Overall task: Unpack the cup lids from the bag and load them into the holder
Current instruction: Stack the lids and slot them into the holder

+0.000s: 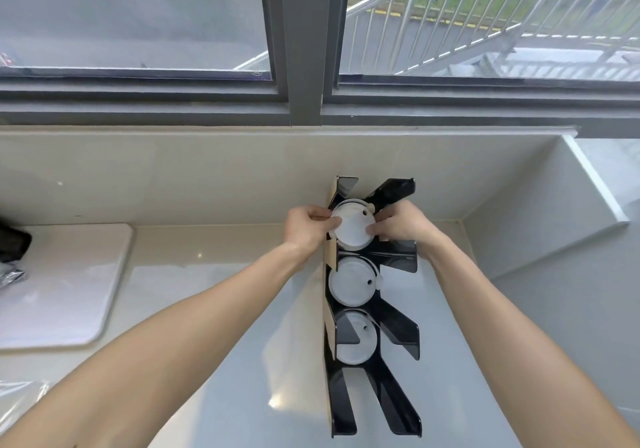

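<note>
A black holder (398, 330) with several slots stands on the counter near the right wall. White cup lids fill three slots: a top stack (353, 229), a middle stack (351, 283) and a lower stack (355, 342). My left hand (306, 227) pinches the left rim of the top stack. My right hand (398, 222) grips its right rim. Both hands hold that stack at the top slot. The bottom slot of the holder shows no lids.
A pale counter (207, 291) runs below a window. A white board (62, 285) lies at the left, with a dark object (14, 243) on its far edge. Clear plastic (20, 395) shows at the lower left. A white wall (540, 226) is close on the right.
</note>
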